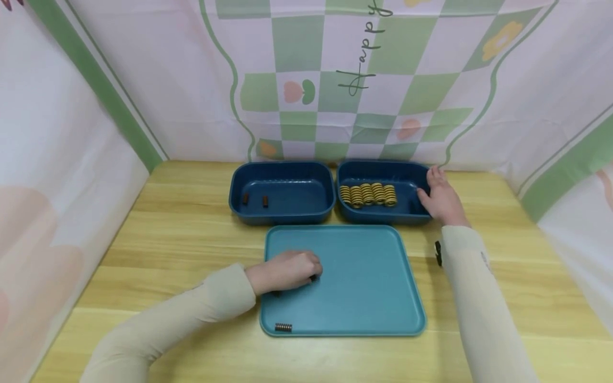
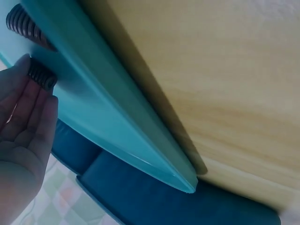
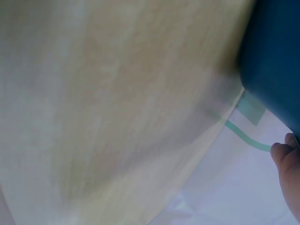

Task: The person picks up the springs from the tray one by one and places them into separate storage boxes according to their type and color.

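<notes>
The left hand (image 1: 290, 270) is over the left part of the teal tray (image 1: 364, 282). In the left wrist view, its fingers and thumb pinch a dark spring (image 2: 42, 75). Another dark spring (image 2: 27, 24) lies on the tray beside that hand, and one more spring (image 1: 283, 327) lies near the tray's front left corner. The right hand (image 1: 444, 199) rests on the right end of the right blue bin (image 1: 383, 215), thumb inside the rim and fingers at its outer end. Rows of brass-coloured rings or springs (image 1: 366, 194) stand in that bin.
The left blue bin (image 1: 282, 218) holds two small brown pieces (image 1: 265, 201). Both bins stand side by side behind the tray on the wooden table (image 1: 182, 229). A printed cloth (image 1: 297, 48) hangs behind and at the sides. A small black item (image 1: 438, 254) is by the right sleeve.
</notes>
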`<move>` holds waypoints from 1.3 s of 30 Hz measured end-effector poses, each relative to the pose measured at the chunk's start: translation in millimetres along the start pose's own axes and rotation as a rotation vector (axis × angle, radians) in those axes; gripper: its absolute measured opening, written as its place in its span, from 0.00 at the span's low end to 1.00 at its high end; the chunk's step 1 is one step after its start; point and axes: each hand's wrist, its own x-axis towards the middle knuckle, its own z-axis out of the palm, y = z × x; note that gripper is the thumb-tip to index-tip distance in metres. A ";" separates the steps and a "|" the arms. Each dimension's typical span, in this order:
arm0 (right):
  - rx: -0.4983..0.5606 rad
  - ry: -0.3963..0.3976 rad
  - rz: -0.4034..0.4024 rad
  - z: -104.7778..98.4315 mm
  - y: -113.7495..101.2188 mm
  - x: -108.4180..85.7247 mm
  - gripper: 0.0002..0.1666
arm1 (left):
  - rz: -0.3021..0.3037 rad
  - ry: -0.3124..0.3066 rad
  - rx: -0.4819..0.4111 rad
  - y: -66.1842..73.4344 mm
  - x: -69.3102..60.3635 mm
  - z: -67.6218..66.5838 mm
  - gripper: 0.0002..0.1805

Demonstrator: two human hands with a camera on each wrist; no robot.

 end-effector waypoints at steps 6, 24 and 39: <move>0.001 -0.001 0.000 1.2 0.0 -1.1 0.40 | 0.003 0.032 0.010 1.1 -0.3 2.9 0.07; 0.010 0.004 -0.006 -0.1 2.2 -1.9 0.40 | 0.038 0.065 0.048 1.1 0.7 4.8 0.09; 0.007 -0.002 -0.003 0.4 0.4 -0.5 0.40 | 0.037 0.048 0.046 -1.7 -1.2 2.9 0.07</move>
